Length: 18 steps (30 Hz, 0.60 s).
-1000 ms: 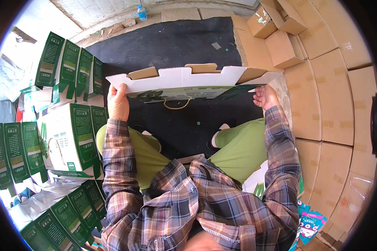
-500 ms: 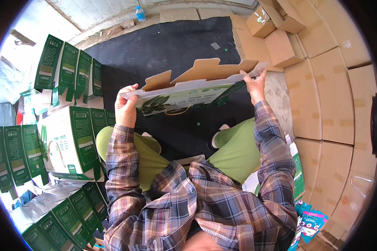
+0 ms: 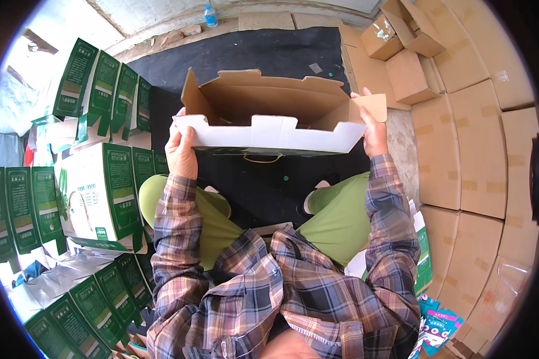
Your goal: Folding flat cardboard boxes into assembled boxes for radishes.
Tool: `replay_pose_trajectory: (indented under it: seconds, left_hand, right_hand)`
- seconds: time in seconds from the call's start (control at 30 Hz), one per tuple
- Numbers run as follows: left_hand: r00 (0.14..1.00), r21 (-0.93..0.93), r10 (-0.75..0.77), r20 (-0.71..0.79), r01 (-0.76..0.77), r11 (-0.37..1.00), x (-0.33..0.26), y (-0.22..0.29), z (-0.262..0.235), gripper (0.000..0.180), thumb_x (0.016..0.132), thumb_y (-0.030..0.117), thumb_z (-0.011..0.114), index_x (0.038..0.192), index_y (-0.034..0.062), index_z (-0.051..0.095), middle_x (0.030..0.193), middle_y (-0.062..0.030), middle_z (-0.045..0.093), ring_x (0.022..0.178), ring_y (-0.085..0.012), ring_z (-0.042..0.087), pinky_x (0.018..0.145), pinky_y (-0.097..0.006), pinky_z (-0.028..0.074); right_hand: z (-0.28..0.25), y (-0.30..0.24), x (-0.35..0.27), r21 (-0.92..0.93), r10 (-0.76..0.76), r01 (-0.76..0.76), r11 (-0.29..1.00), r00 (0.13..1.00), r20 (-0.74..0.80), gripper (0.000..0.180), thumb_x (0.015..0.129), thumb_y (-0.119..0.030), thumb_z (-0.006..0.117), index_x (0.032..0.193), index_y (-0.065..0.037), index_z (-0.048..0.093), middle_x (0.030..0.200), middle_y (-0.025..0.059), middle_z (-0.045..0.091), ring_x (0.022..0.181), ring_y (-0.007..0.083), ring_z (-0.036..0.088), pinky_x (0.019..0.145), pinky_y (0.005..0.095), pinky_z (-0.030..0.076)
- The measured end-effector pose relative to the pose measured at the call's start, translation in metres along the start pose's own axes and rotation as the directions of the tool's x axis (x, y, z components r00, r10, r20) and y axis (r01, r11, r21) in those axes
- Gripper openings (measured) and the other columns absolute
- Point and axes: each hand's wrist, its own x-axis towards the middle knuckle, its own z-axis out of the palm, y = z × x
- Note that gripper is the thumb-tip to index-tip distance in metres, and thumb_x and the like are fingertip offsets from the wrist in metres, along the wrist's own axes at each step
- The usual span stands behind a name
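I hold an opened-up cardboard carton [image 3: 269,110] in front of me, its brown inside facing up and its white flaps toward me. My left hand [image 3: 181,154] grips its left end. My right hand [image 3: 372,133] grips its right end by a small brown side flap. A rope handle hangs under the carton's near side. The carton floats above a black mat [image 3: 263,51], over my knees in green trousers.
Several assembled green-and-white cartons [image 3: 99,194] stand on my left, with more rows behind and below them. Plain brown boxes [image 3: 473,143] are stacked on my right. A small bottle [image 3: 210,15] stands at the mat's far edge. Flat packs lie at lower right.
The flat carton has been spread open into a box shape and tipped so its inside faces up. Both hands have shifted with its ends.
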Motion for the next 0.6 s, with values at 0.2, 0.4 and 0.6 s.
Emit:
replay_pose_trajectory:
  seconds: [0.2, 0.4, 0.6]
  left_hand:
    - [0.995, 0.459, 0.052, -0.082, -0.008, 0.888, -0.006, -0.023, -0.009, 0.023, 0.087, 0.017, 0.064, 0.101, -0.0013, 0.066, 0.123, -0.0097, 0.052, 0.108, -0.0161, 0.051, 0.091, -0.029, 0.041]
    - [0.981, 0.9, 0.168, 0.097, -0.158, 0.406, 0.001, -0.018, 0.019, 0.063, 0.074, 0.013, 0.072, 0.13, 0.0059, 0.045, 0.125, -0.0173, 0.045, 0.11, -0.0329, 0.052, 0.091, -0.036, 0.045]
    - [0.967, 0.945, 0.21, 0.144, -0.197, 0.26, 0.004, -0.015, 0.03, 0.076, 0.069, 0.013, 0.076, 0.135, 0.0066, 0.039, 0.133, -0.017, 0.039, 0.118, -0.0342, 0.045, 0.096, -0.038, 0.042]
  right_hand:
    - [0.003, 0.005, 0.008, 0.002, 0.087, -0.087, 0.996, 0.995, 0.058, 0.049, 0.093, -0.01, 0.046, 0.139, -0.002, 0.031, 0.132, 0.0119, 0.05, 0.123, 0.0181, 0.044, 0.105, 0.0315, 0.031]
    - [-0.001, 0.012, 0.014, 0.017, 0.113, -0.114, 0.993, 0.992, 0.054, 0.05, 0.093, -0.009, 0.047, 0.14, -0.005, 0.031, 0.134, 0.0133, 0.047, 0.125, 0.0183, 0.042, 0.106, 0.0306, 0.029]
    - [0.017, 0.005, 0.01, -0.155, -0.098, 0.084, 0.984, 0.992, -0.084, 0.058, 0.087, 0.004, 0.046, 0.141, -0.005, 0.028, 0.133, 0.0165, 0.046, 0.124, 0.0196, 0.043, 0.103, 0.0294, 0.034]
